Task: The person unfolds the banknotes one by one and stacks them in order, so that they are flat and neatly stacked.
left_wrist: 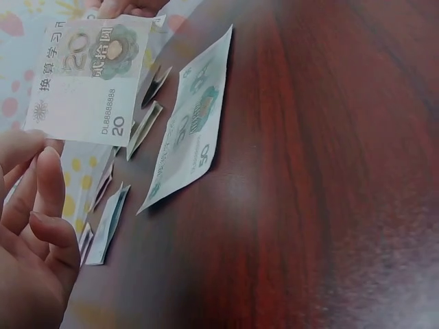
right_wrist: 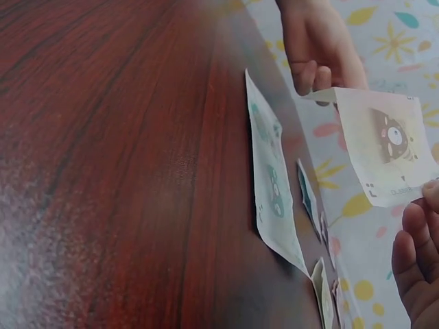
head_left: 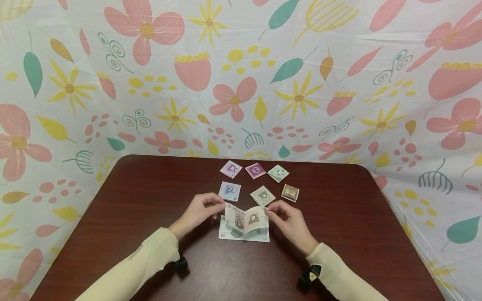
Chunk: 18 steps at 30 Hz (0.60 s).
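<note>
Left grip (head_left: 199,209) pinched the left edge, right grip (head_left: 290,220) the right edge, of a creased 20 note (head_left: 257,219); it hung above a 50 note (head_left: 253,235); six folded notes (head_left: 229,191) lay farther on the tabletop (head_left: 339,213).

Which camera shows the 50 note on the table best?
Left wrist: the 50 note appears uncovered, its number large. Head: small, partly hidden by the held note. Right wrist: steeply angled, no readable number.

Nearer tabletop (head_left: 229,274) allows passage; folded notes (head_left: 263,196) obstruct beyond the hands (head_left: 198,212).
</note>
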### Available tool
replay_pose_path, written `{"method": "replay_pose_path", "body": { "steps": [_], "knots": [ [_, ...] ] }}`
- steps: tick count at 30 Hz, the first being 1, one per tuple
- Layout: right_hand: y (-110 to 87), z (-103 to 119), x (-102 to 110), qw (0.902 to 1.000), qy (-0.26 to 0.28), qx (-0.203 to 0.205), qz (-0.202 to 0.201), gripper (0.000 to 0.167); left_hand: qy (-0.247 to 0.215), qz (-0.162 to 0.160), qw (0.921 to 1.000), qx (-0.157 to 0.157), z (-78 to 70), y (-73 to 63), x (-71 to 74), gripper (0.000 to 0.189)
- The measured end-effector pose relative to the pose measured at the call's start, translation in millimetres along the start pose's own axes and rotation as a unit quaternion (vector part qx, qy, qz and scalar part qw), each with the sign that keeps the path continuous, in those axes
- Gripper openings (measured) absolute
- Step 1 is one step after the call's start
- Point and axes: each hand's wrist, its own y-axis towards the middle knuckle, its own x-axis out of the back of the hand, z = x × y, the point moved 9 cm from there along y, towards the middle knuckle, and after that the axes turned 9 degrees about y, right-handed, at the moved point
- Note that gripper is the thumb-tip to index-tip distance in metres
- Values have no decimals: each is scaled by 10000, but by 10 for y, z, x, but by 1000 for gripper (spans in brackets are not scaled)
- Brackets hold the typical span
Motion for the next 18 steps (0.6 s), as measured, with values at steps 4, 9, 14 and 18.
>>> {"method": "replay_pose_path", "body": {
  "steps": [4,9,14,18],
  "knots": [
    [-8,-27,15,9999,-71,-111,-23,14,18,33,9999,136,24,-52,-15,12],
    [-20,-46,26,9998,-65,-165,-35,14,-30,-12,10000,87,23,-103,-18,17],
    [-33,-53,43,9996,-129,-233,-34,17,-93,-245,9996,-58,31,-140,18,24],
    [-33,-44,41,9995,-199,-232,51,23,287,-423,9982,-299,-17,-172,39,21]
  ]
}}
